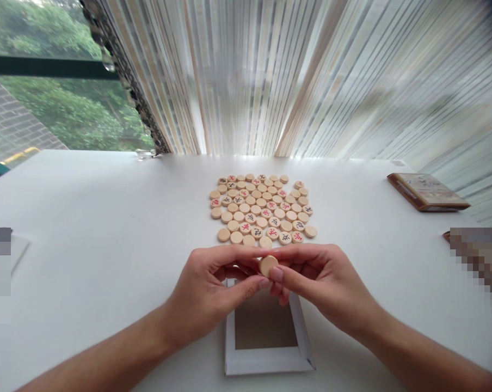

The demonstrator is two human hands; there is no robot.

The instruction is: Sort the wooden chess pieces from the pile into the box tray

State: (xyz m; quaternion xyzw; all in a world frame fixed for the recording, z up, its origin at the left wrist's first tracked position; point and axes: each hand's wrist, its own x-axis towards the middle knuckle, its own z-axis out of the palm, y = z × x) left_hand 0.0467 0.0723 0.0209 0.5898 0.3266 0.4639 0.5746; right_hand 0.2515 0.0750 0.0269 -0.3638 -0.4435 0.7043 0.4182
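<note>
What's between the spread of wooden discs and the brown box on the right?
Nothing: in the head view, only bare white table separates the wooden discs from the brown box.

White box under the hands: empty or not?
Empty as far as it shows: the white box has a bare brown floor. Its far end is hidden behind the left hand and right hand pinching a xiangqi piece.

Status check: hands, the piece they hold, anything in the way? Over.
Left hand and right hand both pinching one wooden disc. Disc held over white box. Other discs spread beyond; nothing blocking.
</note>
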